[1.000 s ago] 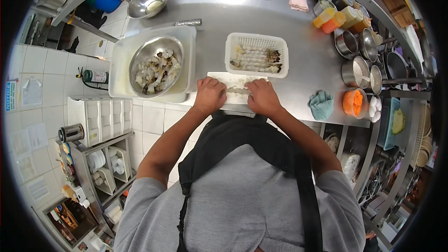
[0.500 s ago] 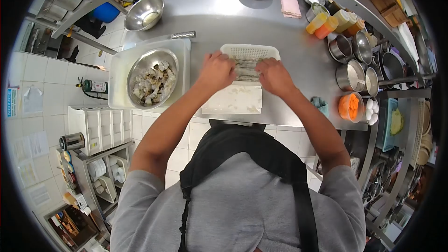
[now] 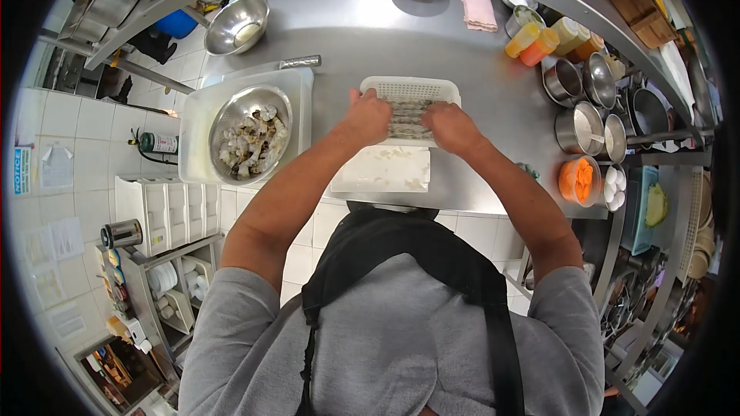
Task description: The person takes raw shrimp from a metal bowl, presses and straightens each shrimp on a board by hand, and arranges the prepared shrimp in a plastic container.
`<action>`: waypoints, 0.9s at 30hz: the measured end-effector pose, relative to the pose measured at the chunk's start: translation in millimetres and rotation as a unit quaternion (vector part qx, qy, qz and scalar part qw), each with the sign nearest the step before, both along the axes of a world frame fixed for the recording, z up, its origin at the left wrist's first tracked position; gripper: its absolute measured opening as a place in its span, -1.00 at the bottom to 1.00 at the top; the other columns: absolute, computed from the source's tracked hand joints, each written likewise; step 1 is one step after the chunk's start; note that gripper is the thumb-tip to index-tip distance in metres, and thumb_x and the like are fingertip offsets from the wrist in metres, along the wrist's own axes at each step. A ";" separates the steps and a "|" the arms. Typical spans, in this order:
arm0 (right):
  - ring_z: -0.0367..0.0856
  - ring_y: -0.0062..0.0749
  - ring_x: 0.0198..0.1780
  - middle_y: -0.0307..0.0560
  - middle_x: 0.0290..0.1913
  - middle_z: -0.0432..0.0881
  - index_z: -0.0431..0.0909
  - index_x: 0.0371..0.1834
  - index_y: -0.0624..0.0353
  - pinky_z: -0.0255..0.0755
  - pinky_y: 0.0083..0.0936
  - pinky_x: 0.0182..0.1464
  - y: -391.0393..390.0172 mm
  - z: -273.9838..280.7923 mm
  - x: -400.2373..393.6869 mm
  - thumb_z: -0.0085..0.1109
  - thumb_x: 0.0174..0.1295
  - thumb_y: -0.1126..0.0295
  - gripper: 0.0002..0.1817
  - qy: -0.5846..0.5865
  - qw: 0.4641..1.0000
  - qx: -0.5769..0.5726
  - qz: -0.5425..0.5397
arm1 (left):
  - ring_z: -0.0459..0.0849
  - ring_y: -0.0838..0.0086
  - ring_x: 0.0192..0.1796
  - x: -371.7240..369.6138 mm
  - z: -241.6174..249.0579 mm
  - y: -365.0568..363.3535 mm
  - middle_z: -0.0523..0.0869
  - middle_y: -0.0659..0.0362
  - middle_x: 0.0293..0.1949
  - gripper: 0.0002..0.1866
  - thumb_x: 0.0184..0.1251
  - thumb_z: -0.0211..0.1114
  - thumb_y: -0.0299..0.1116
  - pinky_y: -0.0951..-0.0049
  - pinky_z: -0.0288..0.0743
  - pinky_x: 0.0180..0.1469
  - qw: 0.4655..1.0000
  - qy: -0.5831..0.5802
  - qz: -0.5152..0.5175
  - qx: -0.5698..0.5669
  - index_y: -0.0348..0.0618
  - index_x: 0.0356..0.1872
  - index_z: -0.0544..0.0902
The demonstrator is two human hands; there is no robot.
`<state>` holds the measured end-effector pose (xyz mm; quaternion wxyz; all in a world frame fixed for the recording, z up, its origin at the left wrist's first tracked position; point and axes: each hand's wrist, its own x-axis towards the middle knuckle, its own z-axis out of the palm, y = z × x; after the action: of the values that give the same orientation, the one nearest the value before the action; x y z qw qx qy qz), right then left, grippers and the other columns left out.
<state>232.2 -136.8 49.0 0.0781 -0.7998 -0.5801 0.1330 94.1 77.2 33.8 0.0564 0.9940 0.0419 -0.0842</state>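
Partly hidden — shrimp (image 3: 411, 118) behind hands (image 3: 369, 118).

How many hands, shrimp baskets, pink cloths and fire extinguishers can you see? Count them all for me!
Left hand and right hand: 2
Shrimp basket: 1
Pink cloth: 1
Fire extinguisher: 1
Total: 5

Head camera, one: worn on the head; wide, dark-edged view, facing forward and steeply down; grey shirt (image 3: 393, 331) nearest, worktop (image 3: 331, 19) beyond, within arm's reach.
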 end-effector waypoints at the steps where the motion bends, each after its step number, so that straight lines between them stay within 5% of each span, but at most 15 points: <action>1: 0.77 0.01 0.16 -0.01 -0.01 0.83 0.83 -0.13 0.08 0.62 -0.04 0.29 -0.2 -4.7 1.8 0.25 0.34 0.50 -0.82 -0.008 1.000 -0.007 0.004 | 0.68 0.17 0.19 0.1 0.3 -0.6 0.88 0.13 -0.23 -0.85 0.18 0.44 -0.43 -0.16 0.30 0.33 1.000 0.006 0.001 0.013 0.06 -0.33 0.93; 7: 0.81 0.17 0.07 0.11 0.01 0.85 0.84 -0.06 0.12 0.69 0.02 0.15 -6.3 4.2 13.9 0.25 0.40 0.44 -0.81 0.068 0.995 0.040 -0.059 | 0.66 0.16 0.28 -13.3 22.0 -4.3 0.87 0.13 -0.04 -0.77 0.21 0.42 -0.49 -0.21 0.32 0.40 1.000 -0.003 -0.003 0.011 0.02 -0.18 0.94; 10: 0.81 0.18 0.08 0.14 0.06 0.84 0.85 0.04 0.13 0.70 0.00 0.14 -2.0 22.6 23.6 0.27 0.41 0.41 -0.76 0.131 0.979 0.112 -0.108 | 0.66 0.15 0.35 -44.7 50.2 3.7 0.86 0.15 0.03 -0.72 0.25 0.40 -0.52 -0.11 0.37 0.39 0.975 -0.189 0.057 -0.101 0.01 -0.09 0.94; 12: 0.79 0.18 0.11 0.16 0.08 0.84 0.85 0.11 0.12 0.69 0.00 0.18 1.1 26.0 23.8 0.28 0.43 0.38 -0.72 0.166 0.966 0.138 -0.141 | 0.68 0.12 0.34 -71.8 77.6 9.6 0.88 0.12 0.01 -0.71 0.31 0.39 -0.50 -0.09 0.45 0.36 0.965 -0.204 0.113 -0.119 0.00 -0.04 0.94; 15: 0.75 0.19 0.22 0.22 0.12 0.82 0.82 0.25 0.11 0.64 0.01 0.29 9.3 -1.5 6.2 0.30 0.51 0.21 -0.63 0.143 0.981 0.112 -0.064 | 0.74 0.04 0.27 -110.4 96.8 33.5 0.91 0.06 0.01 -0.73 0.37 0.41 -0.46 -0.07 0.56 0.31 0.938 -0.259 0.183 -0.136 -0.03 0.01 0.94; 16: 0.68 0.19 0.34 0.24 0.18 0.80 0.78 0.36 0.12 0.54 0.02 0.43 13.9 17.2 -9.4 0.30 0.57 0.01 -0.49 0.162 0.984 0.040 -0.067 | 0.76 0.02 0.24 -124.9 103.3 44.9 0.92 0.04 0.01 -0.74 0.38 0.41 -0.45 -0.07 0.60 0.29 0.927 -0.282 0.210 -0.135 -0.04 0.02 0.94; 20: 0.63 0.17 0.40 0.21 0.26 0.78 0.75 0.43 0.13 0.44 0.00 0.54 15.9 11.2 -35.5 0.31 0.57 -0.09 -0.40 0.096 0.995 -0.024 0.017 | 0.86 -0.07 0.04 -187.8 149.0 124.1 0.93 -0.09 -0.11 -0.71 0.45 0.40 -0.34 0.02 0.68 0.19 0.874 -0.364 0.316 -0.064 -0.15 0.07 0.92; 23: 0.65 0.18 0.37 0.22 0.25 0.77 0.75 0.41 0.15 0.49 -0.02 0.50 13.8 20.5 -35.4 0.34 0.56 -0.04 -0.43 0.082 0.995 0.062 -0.018 | 0.89 -0.04 0.11 -233.6 169.2 171.1 0.94 -0.09 -0.04 -0.66 0.46 0.42 -0.25 0.08 0.71 0.22 0.812 -0.345 0.465 -0.076 -0.17 0.11 0.92; 27: 0.67 0.18 0.33 0.21 0.24 0.78 0.75 0.37 0.18 0.55 -0.05 0.44 8.6 61.1 -30.0 0.41 0.53 0.12 -0.51 0.123 0.976 0.131 -0.121 | 0.92 0.00 0.05 -264.9 148.6 191.2 0.96 -0.01 -0.02 -0.65 0.41 0.52 -0.16 0.11 0.77 0.17 0.848 -0.213 0.484 -0.022 -0.11 0.09 0.92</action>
<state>202.1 -128.2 110.1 0.2681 -0.8248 -0.4769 0.1427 -170.8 268.4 182.3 0.1193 0.8397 0.5028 0.1668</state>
